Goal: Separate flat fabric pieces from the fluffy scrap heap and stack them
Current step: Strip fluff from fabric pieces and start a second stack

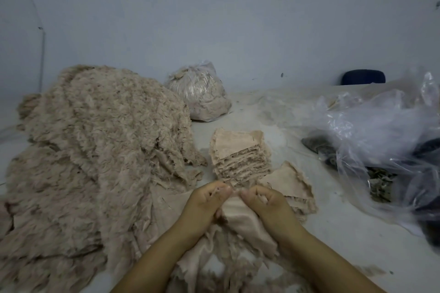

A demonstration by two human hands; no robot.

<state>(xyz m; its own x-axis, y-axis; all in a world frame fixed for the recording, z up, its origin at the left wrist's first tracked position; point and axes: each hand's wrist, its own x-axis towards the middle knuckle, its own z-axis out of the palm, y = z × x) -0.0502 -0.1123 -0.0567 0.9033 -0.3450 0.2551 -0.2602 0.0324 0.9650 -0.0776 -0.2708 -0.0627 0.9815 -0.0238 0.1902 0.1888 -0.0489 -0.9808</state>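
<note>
single head-worn wide-angle view, forward and down, close over the hands, wall beyond

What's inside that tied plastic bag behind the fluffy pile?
Through the clear plastic bag you can see beige fluffy scraps, like the pile. What sits deeper in the middle is hidden.

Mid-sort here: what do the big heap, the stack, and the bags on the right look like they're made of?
Heap: beige fluffy, fur-like textile, shaggy and matted, probably synthetic pile.
Stack: flat woven-looking beige cloth pieces, matte, with frayed edges.
Bags: thin clear plastic film, glossy and crinkled.
</note>
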